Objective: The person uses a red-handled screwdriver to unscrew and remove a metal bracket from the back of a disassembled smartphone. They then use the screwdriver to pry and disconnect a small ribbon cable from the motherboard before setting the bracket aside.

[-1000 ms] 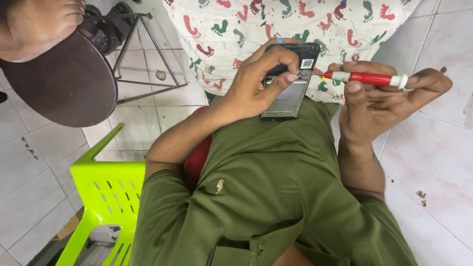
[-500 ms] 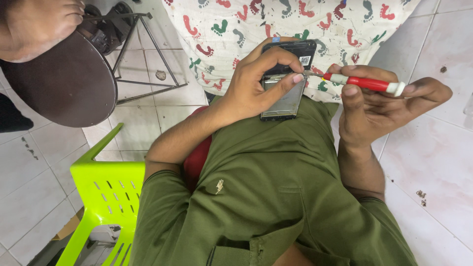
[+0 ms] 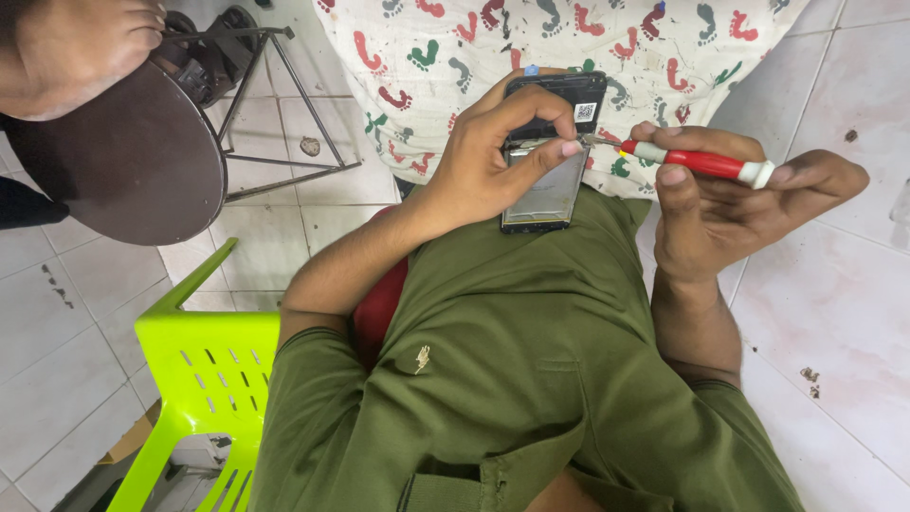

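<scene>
Two hands, opened phone, red screwdriver

1 small label shows: a square white sticker with a dark printed pattern, stuck near the far right corner of the opened black phone held in the middle of the scene. Just below it the phone's inside shows a flat rectangular silver-grey panel; whether that carries any marking cannot be told.
</scene>
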